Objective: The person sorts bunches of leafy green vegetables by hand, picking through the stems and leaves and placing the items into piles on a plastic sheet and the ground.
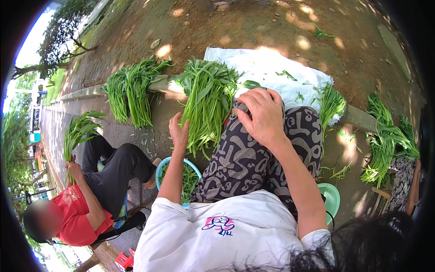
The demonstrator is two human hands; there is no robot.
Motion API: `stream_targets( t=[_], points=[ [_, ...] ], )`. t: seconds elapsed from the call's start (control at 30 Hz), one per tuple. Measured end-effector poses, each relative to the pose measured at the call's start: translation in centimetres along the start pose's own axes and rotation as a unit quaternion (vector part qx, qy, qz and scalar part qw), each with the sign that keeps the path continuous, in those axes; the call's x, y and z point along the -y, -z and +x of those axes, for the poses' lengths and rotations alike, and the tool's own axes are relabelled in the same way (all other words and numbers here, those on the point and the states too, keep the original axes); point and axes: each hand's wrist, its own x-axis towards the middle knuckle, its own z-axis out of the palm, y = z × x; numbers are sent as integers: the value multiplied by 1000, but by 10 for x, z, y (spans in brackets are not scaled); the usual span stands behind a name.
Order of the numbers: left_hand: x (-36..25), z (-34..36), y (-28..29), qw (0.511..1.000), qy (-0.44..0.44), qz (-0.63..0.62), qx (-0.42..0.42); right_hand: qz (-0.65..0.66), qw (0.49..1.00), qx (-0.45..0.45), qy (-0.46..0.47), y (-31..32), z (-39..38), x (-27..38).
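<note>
My left hand (179, 131) is raised at the left edge of a large bundle of long-stemmed leafy greens (204, 109); its fingers are bent and apart, touching or very close to the stems, holding nothing visible. My right hand (258, 113) rests open on my knee in patterned trousers (233, 158). The bundle lies on a low concrete ledge, beside a white sack (281, 68) strewn with loose leaves. Below my left hand sits a light blue basin (159, 174) of cut greens, partly hidden by my forearm.
At left a seated person (90, 204) grips an upright bunch of greens (79, 131). More bundles (129, 93) line the ledge (84, 93), and others (383, 149) lie at right, near another partly seen person. A green basin (331, 201) is by my right forearm, a red stool (124, 259) lower left.
</note>
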Motion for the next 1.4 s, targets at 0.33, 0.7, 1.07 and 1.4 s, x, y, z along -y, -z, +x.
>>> stream_targets(
  t=[0.33, 0.7, 1.07, 1.4],
  points=[
    [-38, 42, -32, 988, 1, 130, 78, 28, 999, -35, -2, 5, -5, -6],
    [-55, 48, -50, 990, 50, 123, 45, 41, 998, -42, -11, 11, -12, -11],
    [-17, 99, -8, 987, 14, -17, 160, 50, 996, -68, 1, 11, -13, -13],
    [-28, 100, 0, 978, -19, -54, 201, 54, 997, -56, -7, 14, -12, -9]
  ],
)
